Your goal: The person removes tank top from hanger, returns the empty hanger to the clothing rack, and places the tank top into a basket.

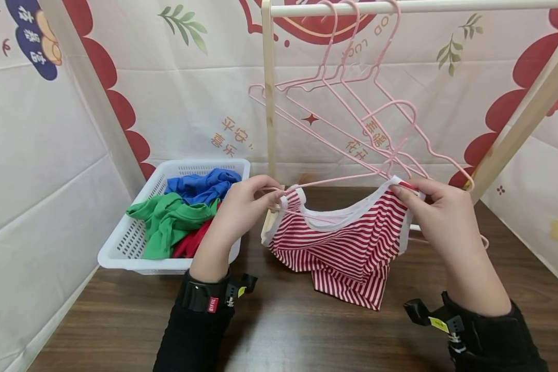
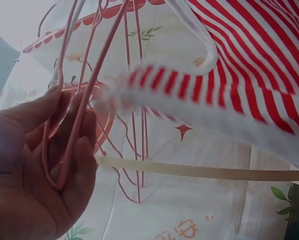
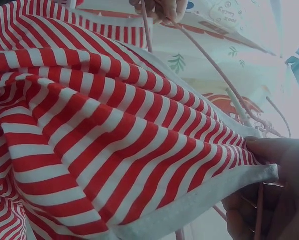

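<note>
A red-and-white striped sleeveless top (image 1: 349, 253) with white trim hangs between the two hands, its lower part drooping close over the table. My left hand (image 1: 246, 206) grips one end of a pink hanger (image 2: 103, 55), whose bent tip lies across the palm in the left wrist view. One shoulder strap of the top is right beside those fingers, over the hanger's arm. On the other side, my right hand (image 1: 451, 217) pinches the second shoulder strap between thumb and fingers. The held hanger's hook stands up above the neckline, and its far end is mostly hidden behind cloth and hand.
Several pink hangers (image 1: 341, 67) hang from a white rail (image 1: 428, 7) on a wooden frame (image 1: 268, 103), just behind the top. To the left, a white plastic basket (image 1: 116, 261) contains green (image 1: 172, 222), blue (image 1: 204, 186) and red clothes (image 1: 192, 242).
</note>
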{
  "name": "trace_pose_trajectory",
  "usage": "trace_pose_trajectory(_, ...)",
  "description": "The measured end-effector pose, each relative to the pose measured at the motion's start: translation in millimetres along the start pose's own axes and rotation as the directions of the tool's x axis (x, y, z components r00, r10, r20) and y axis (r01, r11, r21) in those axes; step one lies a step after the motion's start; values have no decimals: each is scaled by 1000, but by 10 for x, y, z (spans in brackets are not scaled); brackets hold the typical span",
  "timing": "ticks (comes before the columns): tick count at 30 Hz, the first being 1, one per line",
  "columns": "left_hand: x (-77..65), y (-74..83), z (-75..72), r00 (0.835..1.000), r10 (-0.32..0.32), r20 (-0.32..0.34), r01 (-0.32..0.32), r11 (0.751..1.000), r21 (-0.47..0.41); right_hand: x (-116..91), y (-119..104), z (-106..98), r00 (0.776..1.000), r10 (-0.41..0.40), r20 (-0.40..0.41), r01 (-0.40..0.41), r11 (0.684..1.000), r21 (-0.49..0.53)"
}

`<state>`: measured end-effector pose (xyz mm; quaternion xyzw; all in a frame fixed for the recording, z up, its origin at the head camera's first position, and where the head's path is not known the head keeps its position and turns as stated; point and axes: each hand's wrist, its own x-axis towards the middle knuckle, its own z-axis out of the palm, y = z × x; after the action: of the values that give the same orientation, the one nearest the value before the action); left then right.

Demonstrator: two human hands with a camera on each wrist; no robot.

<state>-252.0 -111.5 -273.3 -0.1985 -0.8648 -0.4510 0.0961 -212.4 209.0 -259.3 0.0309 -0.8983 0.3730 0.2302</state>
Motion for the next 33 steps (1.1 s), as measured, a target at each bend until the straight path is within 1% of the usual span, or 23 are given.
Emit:
trace_pose_trajectory(3,-13,4,-28,999,10,-39,-10,1000,3,3,1,-3,1000,-12,17,12,1000,-16)
trace_pose_trajectory(5,-19,8,-50,998,17,-66,-16,1000,11,6,2,-12,999,-22,41,23,999,-28)
trace_pose_trajectory(9,-31,7,-100,994,19,-108,-19,1000,-4,14,13,-41,995,-50,91,56,996,-67)
trace_pose_trajectory(14,-47,6,-177,986,31,-166,-32,999,-2,27,19,-67,989,-68,134,77,995,-67)
trace_pose_trajectory(19,-80,-17,-277,971,43,-234,-49,999,-18,26,11,-75,989,-66,135,78,993,-86)
trace_pose_trajectory(22,-101,-40,-335,963,38,-265,-50,998,-39,26,11,-84,988,-72,136,85,992,-96)
trace_pose_trajectory(28,-140,-100,-440,950,8,-312,-27,998,-57,24,16,-97,987,-62,150,75,993,-88)
trace_pose_trajectory(33,-173,-138,-536,937,-13,-349,-6,999,-54,32,15,-98,987,-51,153,66,993,-96)
